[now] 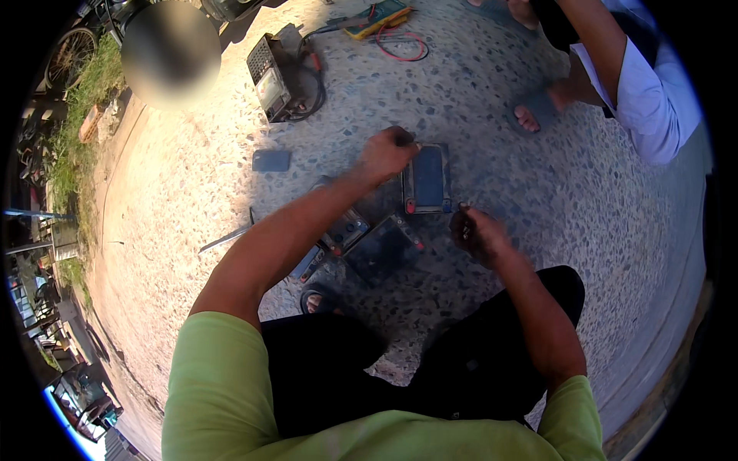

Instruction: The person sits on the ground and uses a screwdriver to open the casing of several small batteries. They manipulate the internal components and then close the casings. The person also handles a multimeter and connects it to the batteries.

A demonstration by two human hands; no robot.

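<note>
A dark car battery (427,178) with a blue-grey top and red caps or terminals at its near edge rests on the speckled ground ahead of me. My left hand (387,156) is curled closed at its far left corner; the fingertips are dark, and what they hold cannot be made out. Just off the battery's near right corner, my right hand (480,235) has blackened fingers bent inward, their grip too dark to read. Closer to me lie a black battery (387,247), another battery (347,229) partly behind my left forearm, and a smaller blue-topped one (309,263).
A dark phone (270,160) lies left of my left hand. Beyond it stand a metal tester box (270,86) with cables and a yellow multimeter (378,18) with a red lead. A thin metal bar (224,239) lies left. Another person's sandalled foot (536,111) is at far right.
</note>
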